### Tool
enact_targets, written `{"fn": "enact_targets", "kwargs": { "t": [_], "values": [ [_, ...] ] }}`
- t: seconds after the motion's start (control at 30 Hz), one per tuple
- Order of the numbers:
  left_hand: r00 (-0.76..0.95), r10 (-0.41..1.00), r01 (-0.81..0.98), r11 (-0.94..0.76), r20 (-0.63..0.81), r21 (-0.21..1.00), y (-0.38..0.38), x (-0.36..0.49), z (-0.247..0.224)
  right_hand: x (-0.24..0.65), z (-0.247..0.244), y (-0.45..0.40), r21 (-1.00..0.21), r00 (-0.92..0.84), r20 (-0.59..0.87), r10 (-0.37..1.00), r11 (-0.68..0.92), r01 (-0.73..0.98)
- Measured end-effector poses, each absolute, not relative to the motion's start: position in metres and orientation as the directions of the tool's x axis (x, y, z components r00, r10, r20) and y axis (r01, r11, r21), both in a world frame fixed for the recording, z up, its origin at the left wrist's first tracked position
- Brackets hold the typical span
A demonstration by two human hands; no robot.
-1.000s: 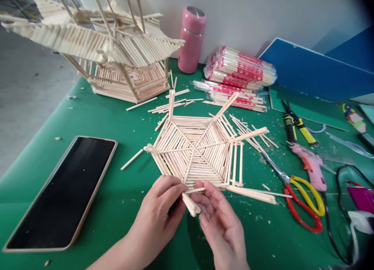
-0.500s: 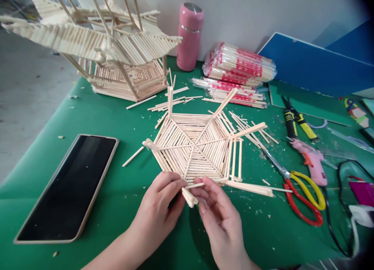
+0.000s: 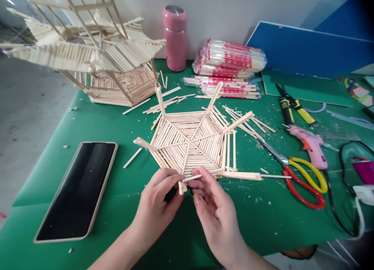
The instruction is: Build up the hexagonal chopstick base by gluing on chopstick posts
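Note:
A six-sided frame of thin wooden sticks (image 3: 189, 139) lies on the green table, with short posts slanting out at its corners. At its near corner, my left hand (image 3: 160, 194) pinches a loose stick (image 3: 193, 178) beside the post there (image 3: 182, 188). The fingers of my right hand (image 3: 214, 207) hold the same stick farther right, along the near edge. Both hands are partly closed, and the undersides of the fingers are hidden.
A larger stick model (image 3: 117, 79) stands back left, near a pink flask (image 3: 175, 40) and packed sticks (image 3: 228, 61). A phone (image 3: 77, 190) lies left; scissors (image 3: 306, 184), pliers (image 3: 295, 106) and a pink glue gun (image 3: 309, 143) lie right.
The view has shifted, so most things on the table appear farther left. The near corner post now looks more upright and foreshortened. Both hands keep hold of the stick.

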State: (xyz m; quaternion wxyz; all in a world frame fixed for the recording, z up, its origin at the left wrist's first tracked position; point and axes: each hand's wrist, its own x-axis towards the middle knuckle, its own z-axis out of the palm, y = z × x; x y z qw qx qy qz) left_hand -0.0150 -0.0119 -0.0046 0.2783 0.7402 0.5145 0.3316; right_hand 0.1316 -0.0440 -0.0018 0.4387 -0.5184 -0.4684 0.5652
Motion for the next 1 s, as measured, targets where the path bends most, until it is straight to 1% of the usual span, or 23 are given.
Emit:
{"fn": "enact_targets", "kwargs": {
  "t": [0.2, 0.33, 0.77, 1.0],
  "values": [
    [0.25, 0.949, 0.597, -0.307, 0.191, 0.741, -0.013, -0.016, -0.005, 0.136, -0.003, -0.046, -0.974, -0.092, -0.069, 0.993, -0.047, 0.22],
    [0.25, 0.946, 0.589, -0.318, 0.207, 0.743, -0.013, -0.016, -0.005, 0.136, 0.0, -0.044, -0.951, -0.103, 0.022, 0.994, 0.052, 0.304],
    [0.271, 0.938, 0.613, -0.34, 0.214, 0.714, -0.014, -0.018, -0.008, 0.134, -0.008, -0.044, -0.932, -0.114, 0.089, 0.989, 0.123, 0.34],
    [0.219, 0.951, 0.607, -0.308, 0.218, 0.733, -0.016, -0.016, -0.006, 0.127, -0.013, -0.049, -0.951, 0.003, 0.077, 0.997, 0.073, 0.299]
  ]
}}
